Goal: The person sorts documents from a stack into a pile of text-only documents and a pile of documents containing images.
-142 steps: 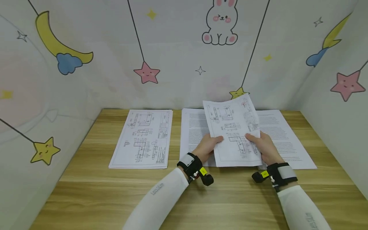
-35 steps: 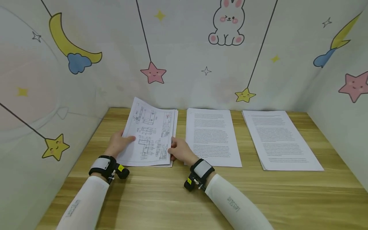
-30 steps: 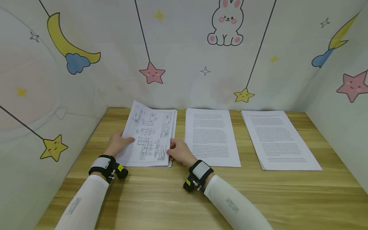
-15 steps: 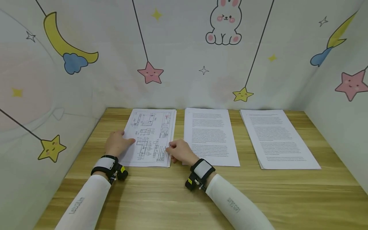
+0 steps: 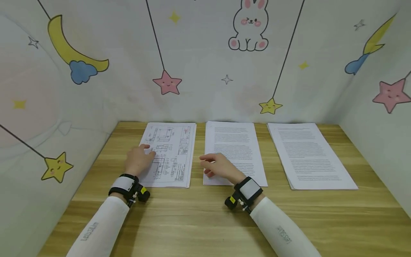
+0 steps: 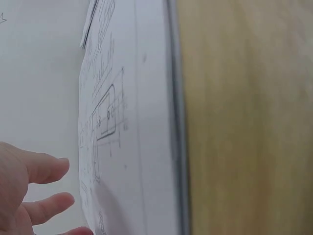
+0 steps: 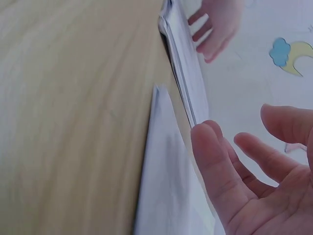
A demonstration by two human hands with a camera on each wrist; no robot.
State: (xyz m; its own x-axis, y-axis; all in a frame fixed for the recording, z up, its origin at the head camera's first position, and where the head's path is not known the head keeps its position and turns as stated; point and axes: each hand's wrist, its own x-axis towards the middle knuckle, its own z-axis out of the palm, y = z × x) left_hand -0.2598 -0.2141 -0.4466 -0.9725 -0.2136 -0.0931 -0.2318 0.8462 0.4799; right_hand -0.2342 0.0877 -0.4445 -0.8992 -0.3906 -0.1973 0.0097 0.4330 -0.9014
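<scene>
A stack of drawing sheets (image 5: 183, 171) with line diagrams lies flat at the left of the table. My left hand (image 5: 138, 160) is over its left part, fingers apart and holding nothing; in the left wrist view, the fingers (image 6: 46, 169) stand off the paper. Over the left edge of the middle stack of text pages (image 5: 237, 142) is my right hand (image 5: 223, 167), its fingers loosely bent with nothing between them. The right wrist view has a gap between its thumb and fingers (image 7: 264, 156).
A third stack of text pages (image 5: 314, 157) lies at the right, its lower sheets slightly uneven. The wooden table (image 5: 192, 221) ends at the back against a wall sheet (image 5: 199, 43) printed with stars, a moon and a rabbit.
The drawing sheets came from over the middle stack to the left stack and were laid flat. Both hands have since let go; the right moved right, the left slightly inward and up.
</scene>
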